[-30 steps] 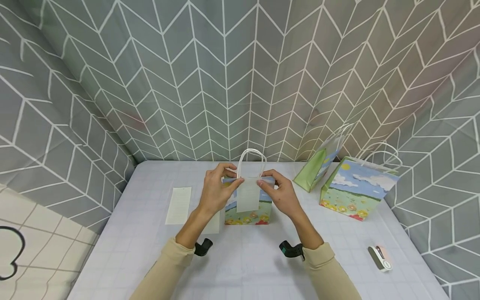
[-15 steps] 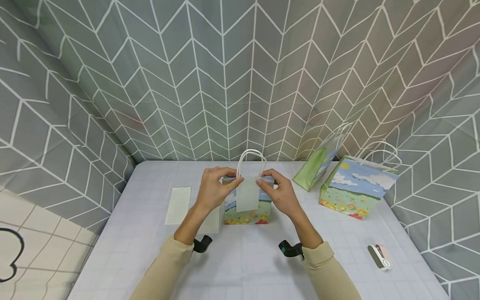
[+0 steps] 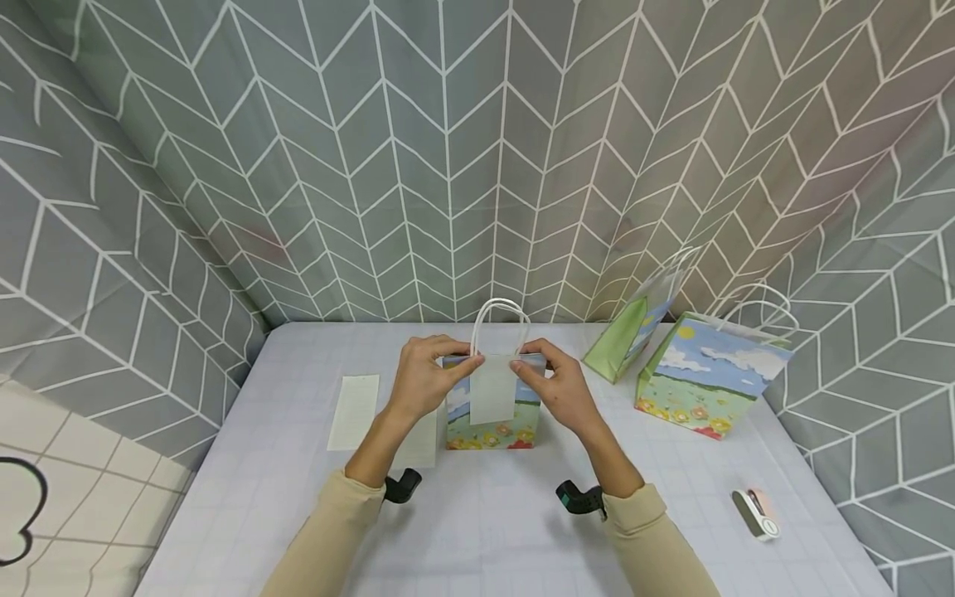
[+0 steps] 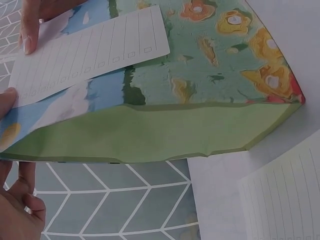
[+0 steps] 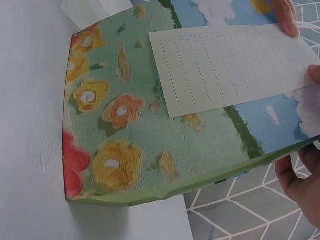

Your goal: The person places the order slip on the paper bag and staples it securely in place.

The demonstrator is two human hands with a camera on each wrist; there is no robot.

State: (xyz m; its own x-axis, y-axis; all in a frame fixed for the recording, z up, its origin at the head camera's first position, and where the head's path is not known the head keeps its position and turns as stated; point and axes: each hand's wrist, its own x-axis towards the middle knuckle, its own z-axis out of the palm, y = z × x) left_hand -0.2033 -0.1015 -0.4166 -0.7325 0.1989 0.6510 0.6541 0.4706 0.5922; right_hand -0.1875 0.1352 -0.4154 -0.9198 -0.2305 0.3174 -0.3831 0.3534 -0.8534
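Note:
A small paper gift bag (image 3: 457,430) painted with sky and flowers stands upright at the middle of the table, its white handles pointing up. Against its front lies a lined paper slip (image 3: 492,398) with a row of small checkboxes, its top near the bag's rim. My left hand (image 3: 427,375) pinches the slip's upper left corner and the bag's edge, thumb in front and fingers behind. On the other side my right hand (image 3: 558,383) does the same at the upper right corner. The wrist views show the bag's green side (image 4: 150,132) and the slip's ruled lines (image 5: 225,70).
Two similar gift bags, one turned sideways (image 3: 627,332) and one facing front (image 3: 712,373), stand at the back right. A stapler (image 3: 756,514) lies at the right. Left of the bag are two more paper slips, one apart (image 3: 354,412) and one partly under my left forearm (image 3: 419,445).
My left fingers, spread a second ago, have settled down behind the bag's rim. The right hand, slip and bag hold nearly the same place.

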